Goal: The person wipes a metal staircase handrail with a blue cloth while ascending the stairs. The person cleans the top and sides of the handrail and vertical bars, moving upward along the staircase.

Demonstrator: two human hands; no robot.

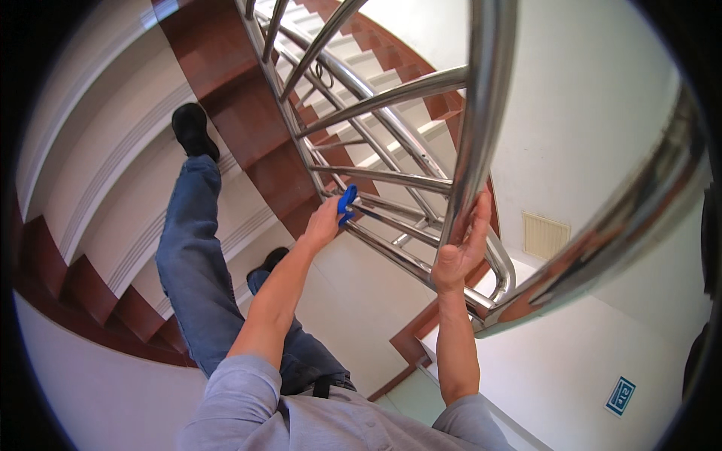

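My left hand (322,224) is closed around a blue cloth (346,204) against a thin metal baluster (389,221) of the stair railing. My right hand (465,245) lies against the thick polished metal handrail (477,113), its palm and fingers along the rail's side. Several shiny balusters (389,177) run between the handrail and the lower rail beside the steps. How firmly the right hand's fingers grip the rail cannot be told.
Pale stair treads (135,152) with dark red edging (265,169) curve along the left, where my black shoes (194,131) stand on different levels. Another flight (389,84) shows through the railing. A white wall (558,113) with a beige vent (546,234) and a blue sign (620,397) is at the right.
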